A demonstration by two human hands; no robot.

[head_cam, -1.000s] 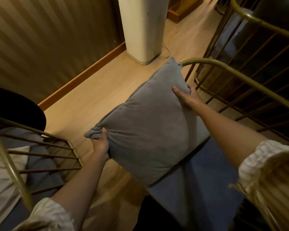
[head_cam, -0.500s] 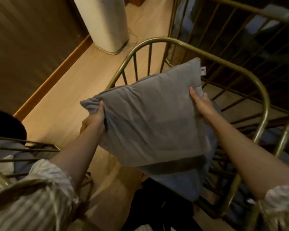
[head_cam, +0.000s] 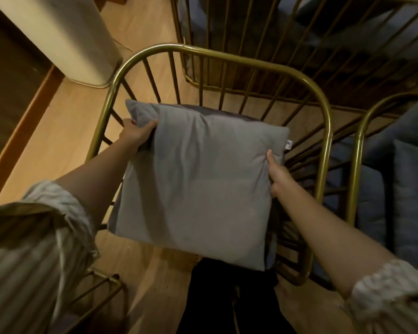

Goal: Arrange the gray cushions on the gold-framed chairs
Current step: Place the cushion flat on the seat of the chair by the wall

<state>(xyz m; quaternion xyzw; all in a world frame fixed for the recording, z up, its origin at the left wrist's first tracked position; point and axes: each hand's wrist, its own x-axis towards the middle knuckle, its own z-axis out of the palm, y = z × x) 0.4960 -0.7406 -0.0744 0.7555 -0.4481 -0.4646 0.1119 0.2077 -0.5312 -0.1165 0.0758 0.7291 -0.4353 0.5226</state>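
I hold a square gray cushion [head_cam: 198, 184] flat over the seat of a gold-framed chair [head_cam: 229, 56], inside its curved rail of thin bars. My left hand [head_cam: 136, 133] grips the cushion's upper left corner. On the right edge, just below a small white tag, my right hand [head_cam: 276, 175] pinches the fabric. The cushion hides most of the chair's seat, and I cannot tell whether it touches it.
A second gold-framed chair [head_cam: 358, 145] with blue-gray cushions [head_cam: 410, 189] stands close on the right. More gold bars [head_cam: 263, 39] rise behind. A tall white unit [head_cam: 58, 37] stands on the wooden floor [head_cam: 53, 141] at upper left beside a dark wall. Another gold frame [head_cam: 99, 285] sits at lower left.
The cushion has come down from a tilted hold above the rail to lie flat inside the chair's frame. Both hands kept their grip, and the view tipped further down.
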